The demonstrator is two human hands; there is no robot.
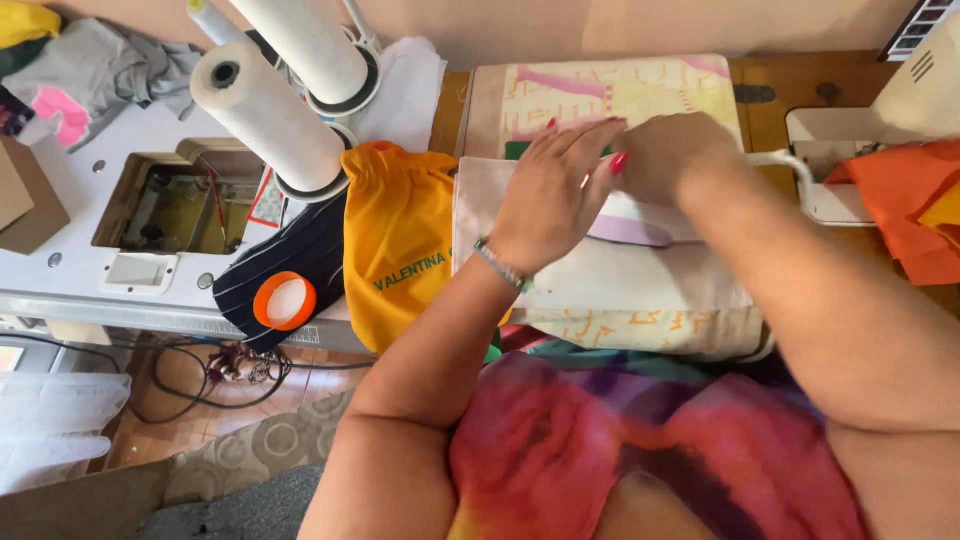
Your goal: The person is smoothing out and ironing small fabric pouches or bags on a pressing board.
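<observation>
2 white rolls (268,112) at far left, then a yellow drawstring bag (397,245). Left hand (552,195) flat and open on the cream fabric piece (640,275) at table centre. Right hand (672,155) curled just beside it, grip hidden; orange cloth (905,205) at far right.

Drawstring bag (398,240) left of folded cloth (640,285); rolls (265,110) behind.

A pale peach plaster wall (640,25) runs along the top, lit by soft daylight. Below it stands a brown wooden worktop (780,85) beside a white metal machine table (110,190) with a rectangular opening. Underneath, reddish-brown floor tiles (215,415) carry tangled black cables (180,385) and a beige patterned rug (260,450).
</observation>
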